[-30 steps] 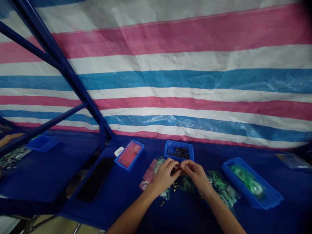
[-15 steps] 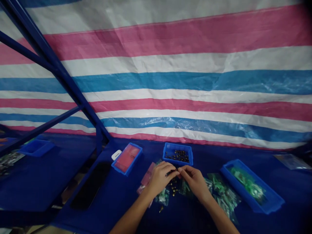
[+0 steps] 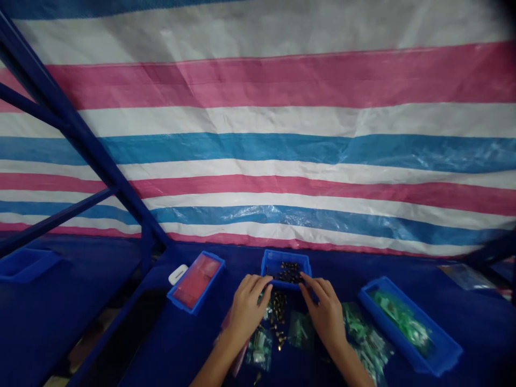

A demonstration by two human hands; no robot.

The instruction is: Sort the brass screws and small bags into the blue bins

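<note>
The small dark-and-brass parts (image 3: 288, 273) sit heaped in a little blue plastic tray (image 3: 282, 257) at the middle of the bench (image 3: 169, 344), and more of them (image 3: 277, 317) lie strewn in a loose line just in front of it. The left hand (image 3: 248, 309) is just beside the tray's near corner, while the right hand (image 3: 324, 314) has its fingertips (image 3: 307, 284) at the near rim. Both are curled, half closed, and I can't tell whether either pinches a part. Clear bags of green pieces (image 3: 365, 336) lie to the right, beside a long blue tray (image 3: 441, 352). To the left are a red-lined blue tray (image 3: 179, 298) and a small white object (image 3: 178, 274). A striped tarpaulin (image 3: 258, 121) hangs behind.
</note>
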